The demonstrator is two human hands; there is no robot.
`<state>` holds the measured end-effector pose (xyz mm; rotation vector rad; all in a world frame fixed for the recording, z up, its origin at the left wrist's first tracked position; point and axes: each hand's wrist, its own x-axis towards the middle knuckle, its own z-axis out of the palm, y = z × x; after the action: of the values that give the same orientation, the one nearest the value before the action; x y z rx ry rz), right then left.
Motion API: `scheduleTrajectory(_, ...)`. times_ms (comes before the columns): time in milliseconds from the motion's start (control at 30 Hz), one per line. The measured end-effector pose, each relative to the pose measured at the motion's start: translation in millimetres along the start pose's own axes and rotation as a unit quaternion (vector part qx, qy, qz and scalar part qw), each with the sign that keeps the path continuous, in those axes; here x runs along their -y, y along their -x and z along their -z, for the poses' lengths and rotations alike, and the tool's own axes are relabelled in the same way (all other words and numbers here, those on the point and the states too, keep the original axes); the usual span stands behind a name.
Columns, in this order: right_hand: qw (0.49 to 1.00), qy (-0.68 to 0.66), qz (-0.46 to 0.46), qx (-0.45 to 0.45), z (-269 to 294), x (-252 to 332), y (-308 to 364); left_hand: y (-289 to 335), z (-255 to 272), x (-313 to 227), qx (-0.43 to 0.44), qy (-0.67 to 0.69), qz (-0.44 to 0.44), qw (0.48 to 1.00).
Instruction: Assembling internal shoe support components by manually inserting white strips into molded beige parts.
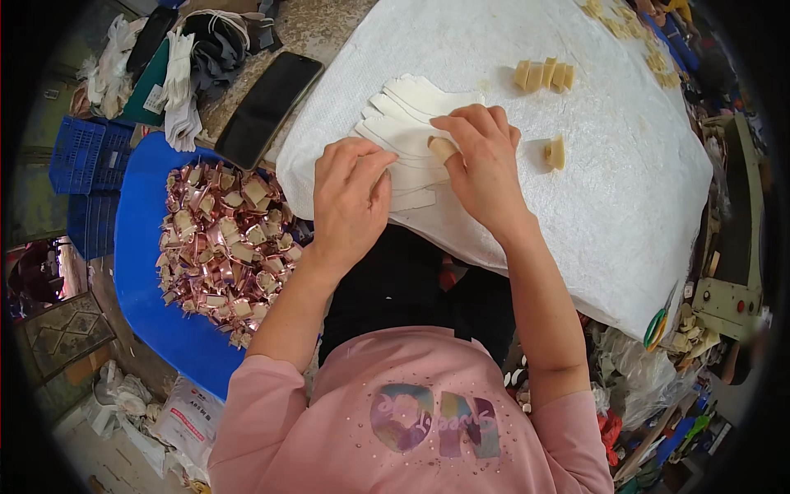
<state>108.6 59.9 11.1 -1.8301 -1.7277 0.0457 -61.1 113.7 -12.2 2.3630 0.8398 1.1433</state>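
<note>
A fan of overlapping white, leather-like strips [403,123] lies on the near left part of a white-covered work surface [609,222]. At its left edge is my left hand [352,193], fingers bent and thumb and index close together on a strip. My right hand [485,165] curls over the fan's right side. A tan piece [443,149] shows at its thumb; I cannot tell whether it is worn or held. To the right sit a row of small tan pieces [545,75] and a smaller tan stack [555,152].
Left of me, a blue tub [148,272] holds many shiny pink, buckle-like parts [230,239] with tan pieces. A black phone [267,107] lies beside the white cover. Green-handled scissors [656,328] are at the right edge. Blue crates [86,156] stand far left.
</note>
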Motion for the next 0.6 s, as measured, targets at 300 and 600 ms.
scheduleTrajectory(300, 0.998, 0.028, 0.056, 0.018, -43, 11, -40, 1, -12, 8, 0.006, -0.058, -0.017, 0.998)
scheduleTrajectory(600, 0.998, -0.025, 0.039, 0.046, -62, 13, -43, 2, -5, 14, -0.004, -0.091, -0.023, 0.996)
